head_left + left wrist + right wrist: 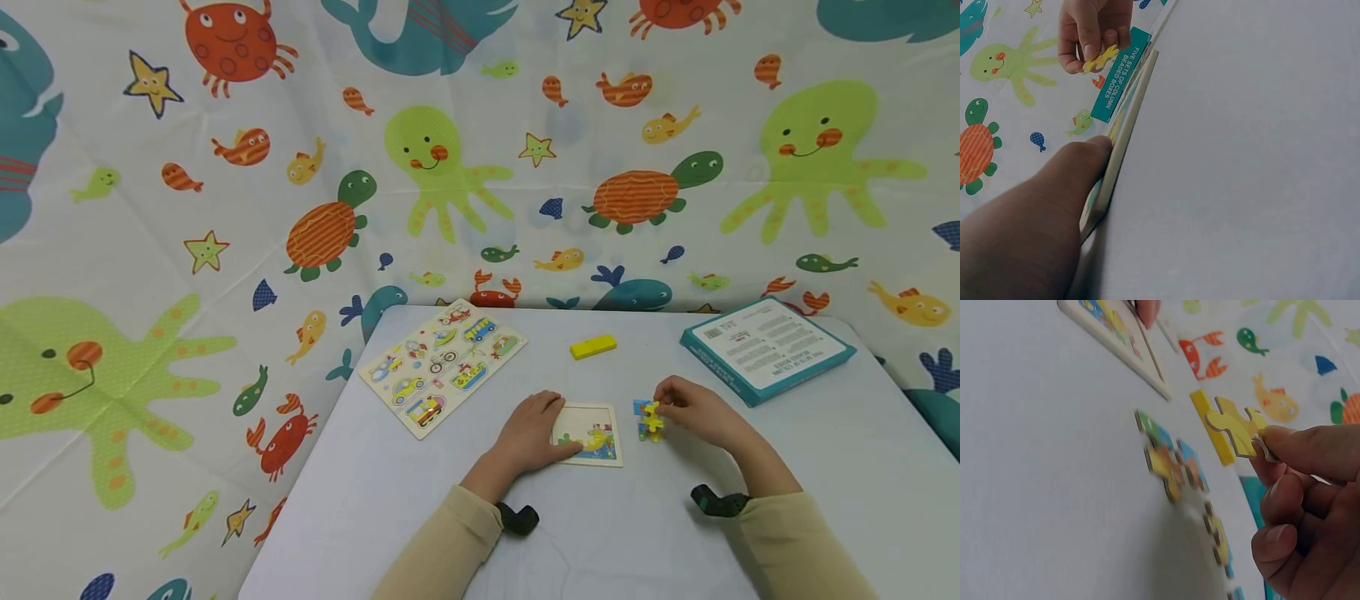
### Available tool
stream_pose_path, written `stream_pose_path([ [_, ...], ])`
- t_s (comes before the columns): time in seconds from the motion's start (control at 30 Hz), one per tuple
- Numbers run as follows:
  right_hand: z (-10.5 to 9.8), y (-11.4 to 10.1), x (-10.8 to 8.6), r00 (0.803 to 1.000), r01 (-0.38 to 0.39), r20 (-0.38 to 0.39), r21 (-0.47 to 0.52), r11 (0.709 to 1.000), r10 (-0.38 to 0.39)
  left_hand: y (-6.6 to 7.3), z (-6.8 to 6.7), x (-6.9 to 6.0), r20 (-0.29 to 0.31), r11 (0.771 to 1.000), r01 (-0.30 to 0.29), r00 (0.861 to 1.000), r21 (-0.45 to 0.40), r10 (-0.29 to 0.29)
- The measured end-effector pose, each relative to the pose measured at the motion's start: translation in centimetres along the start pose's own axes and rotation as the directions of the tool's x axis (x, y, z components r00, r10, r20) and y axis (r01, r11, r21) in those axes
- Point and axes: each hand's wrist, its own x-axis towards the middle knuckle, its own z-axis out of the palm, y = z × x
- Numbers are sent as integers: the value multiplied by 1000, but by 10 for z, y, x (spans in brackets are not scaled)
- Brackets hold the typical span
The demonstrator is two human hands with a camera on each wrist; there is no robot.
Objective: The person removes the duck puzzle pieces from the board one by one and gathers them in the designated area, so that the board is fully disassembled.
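Note:
My left hand [528, 429] rests at the left side of a wooden puzzle tray [617, 454], its thumb lying over the lower part. In the left wrist view, the thumb [1075, 169] touches the tray's edge. The tray is partly filled with colourful pieces along its lower part. To its right, my right hand [701, 410] pinches a yellow puzzle piece [1235, 428] between thumb and forefinger, raised above the table. Below that piece lie several loose puzzle pieces [1163, 465], blue, green, yellow and orange.
A wooden board with vehicle pictures [401, 371] lies at the back left. Behind the tray is a yellow block [593, 347]. A teal-edged box [772, 346] stands at the back right. A sea-animal curtain [465, 192] hangs behind the white table [337, 517].

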Motion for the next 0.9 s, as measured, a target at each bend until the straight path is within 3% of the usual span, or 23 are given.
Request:
stream_pose_path([
  [0.4,-16,25,-16,999,-31,4,1,1000,31,-1,1,1,-4,1000,1,1000,6,-1],
  [0.9,-11,36,-18,997,-64,48,-11,998,64,-1,2,0,-11,1000,-5,1000,1,5],
])
